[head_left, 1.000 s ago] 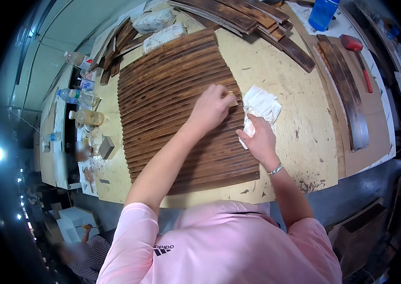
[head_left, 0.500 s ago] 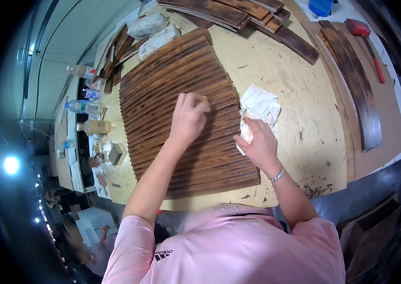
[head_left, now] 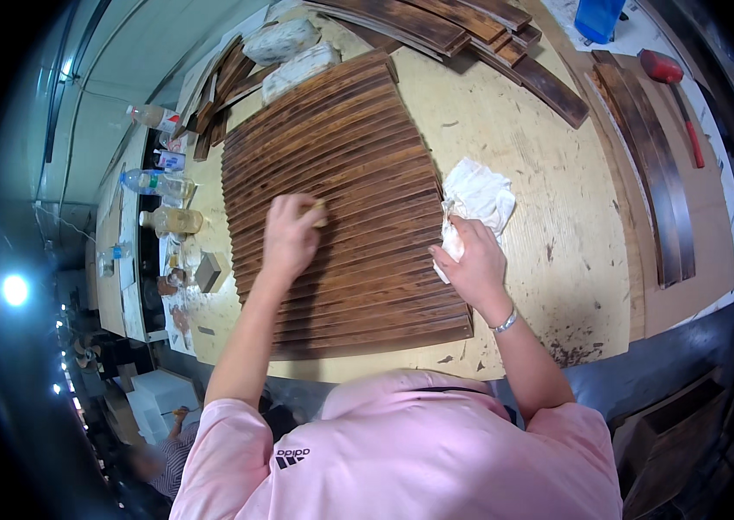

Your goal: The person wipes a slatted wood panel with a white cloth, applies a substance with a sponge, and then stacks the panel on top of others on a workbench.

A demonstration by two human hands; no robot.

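A dark brown ribbed wooden panel (head_left: 367, 173), built of many slats side by side, lies before me on the pale board. Over its left-middle part, my left hand (head_left: 291, 238) pinches a small yellowish pad (head_left: 319, 212), mostly covered by the fingers; its material I cannot make out. My right hand (head_left: 475, 264) lies with thumb and fingers apart on a crumpled white cloth (head_left: 481, 192) by the panel's right edge. Part of that cloth is hidden under the hand.
Stacked dark planks (head_left: 419, 26) and two wrapped white blocks (head_left: 302, 69) lie at the far side. Bottles (head_left: 172, 221) and a small grey block (head_left: 209, 271) line the left. To the right are long boards (head_left: 644, 165), a red-headed mallet (head_left: 662, 67) and a blue container (head_left: 598, 19).
My left hand has moved left and slightly nearer to me across the slats, with the yellowish pad still in its fingers. My right hand stays on the cloth.
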